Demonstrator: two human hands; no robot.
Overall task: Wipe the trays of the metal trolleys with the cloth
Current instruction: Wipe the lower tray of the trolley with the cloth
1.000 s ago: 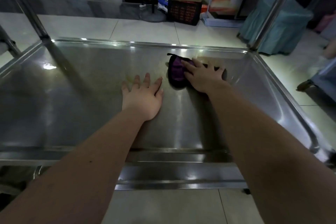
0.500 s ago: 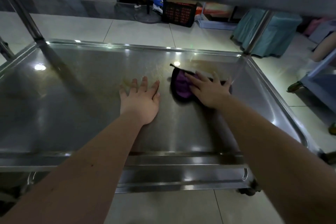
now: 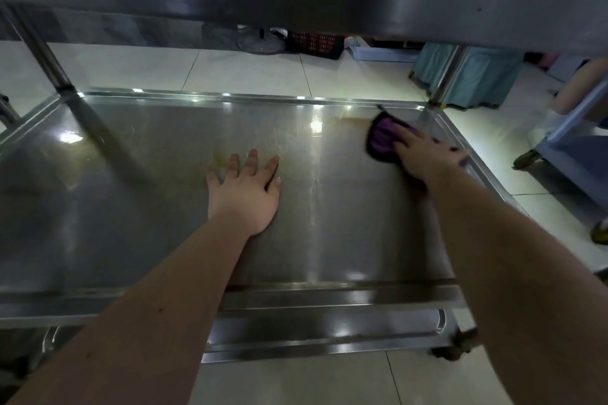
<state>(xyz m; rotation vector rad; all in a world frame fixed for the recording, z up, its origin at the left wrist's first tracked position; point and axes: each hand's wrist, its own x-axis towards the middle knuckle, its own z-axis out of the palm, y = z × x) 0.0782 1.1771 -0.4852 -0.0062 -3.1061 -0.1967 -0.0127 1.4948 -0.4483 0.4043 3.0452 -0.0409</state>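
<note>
The cloth (image 3: 381, 141) is lying in the far right corner of the tray (image 3: 230, 96), bunched under the right hand (image 3: 424, 154). That hand's fingers are lying fairly straight and pressing the cloth flat rather than gripping it, though motion blur is softening the detail. The left hand (image 3: 245, 194) is resting released, palm down with fingers spread, near the tray's middle. The cloth is looking soft, light and limp, so it is likely sliding easily on the slick steel. Pressing down on it with a flat palm is probably holding it best.
</note>
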